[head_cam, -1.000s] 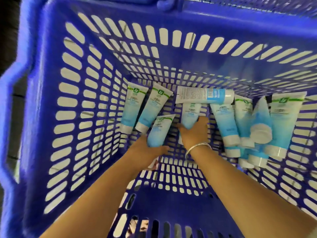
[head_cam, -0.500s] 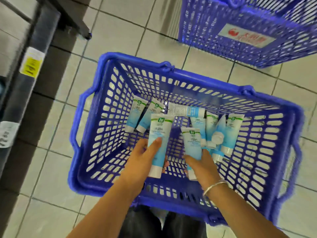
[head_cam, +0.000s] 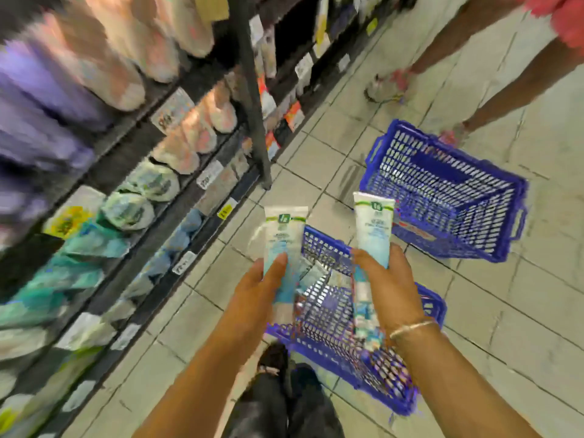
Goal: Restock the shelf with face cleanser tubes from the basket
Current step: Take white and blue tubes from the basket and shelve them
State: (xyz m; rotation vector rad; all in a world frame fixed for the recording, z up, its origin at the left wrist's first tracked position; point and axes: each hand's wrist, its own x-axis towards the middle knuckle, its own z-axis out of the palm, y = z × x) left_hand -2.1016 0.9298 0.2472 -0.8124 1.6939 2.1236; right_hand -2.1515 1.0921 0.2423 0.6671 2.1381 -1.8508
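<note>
Several tubes (head_cam: pixel 319 273) inside near blue basket (head_cam: pixel 429 298).

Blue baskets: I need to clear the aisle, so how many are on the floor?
2. One basket lies below the hands, with tubes inside; the second basket sits farther along the aisle. Others may be out of view.

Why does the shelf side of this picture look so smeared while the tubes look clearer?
Head view: the shelf at left is streaked by motion blur, labels unreadable; the tubes in the left hand and right hand are sharper, though their print is soft; the wide lens bends the floor tiles.
</note>
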